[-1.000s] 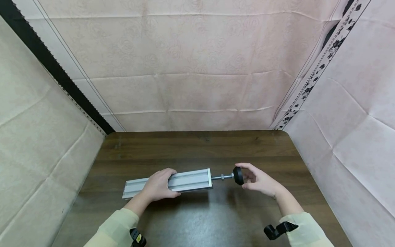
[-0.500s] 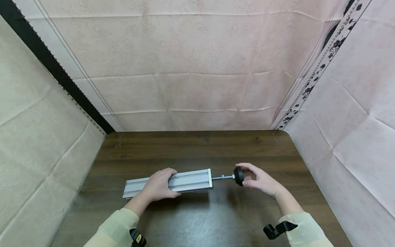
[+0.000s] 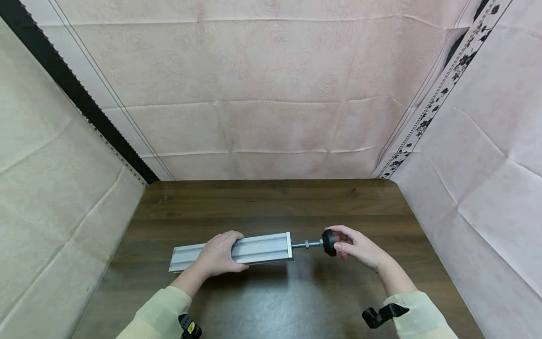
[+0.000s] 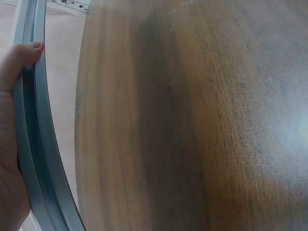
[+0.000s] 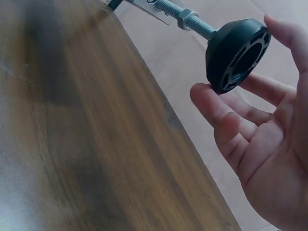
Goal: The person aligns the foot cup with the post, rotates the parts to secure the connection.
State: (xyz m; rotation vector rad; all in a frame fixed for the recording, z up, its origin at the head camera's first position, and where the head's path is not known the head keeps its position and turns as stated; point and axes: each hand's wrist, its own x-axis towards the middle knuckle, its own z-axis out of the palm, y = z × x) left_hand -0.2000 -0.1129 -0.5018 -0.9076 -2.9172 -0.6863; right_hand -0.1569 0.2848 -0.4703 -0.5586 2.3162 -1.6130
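A silver aluminium extrusion (image 3: 267, 247) lies crosswise over the table in the head view, held up off it. My left hand (image 3: 218, 254) grips its middle, the thumb on the near side and the fingers over the far side. From its right end plate sticks a threaded stud (image 5: 166, 6) with a hex nut (image 5: 186, 18). A black round levelling foot (image 3: 328, 243) sits on the stud's outer end. My right hand (image 3: 357, 247) pinches the foot's rim between thumb and fingers. In the right wrist view the foot's hollow, ribbed underside (image 5: 245, 60) faces the palm.
Below is a brown wooden table (image 3: 271, 202) with rounded back corners. Pale cloth (image 3: 271, 94) hangs behind it and on both sides. A black strap mount (image 3: 383, 315) is on the right sleeve, another black mount (image 3: 189, 326) on the left.
My right thumb has slid upward along the foot's rim, and the fingers have shifted round it. The foot sits very slightly further right. The left hand and the extrusion have hardly moved.
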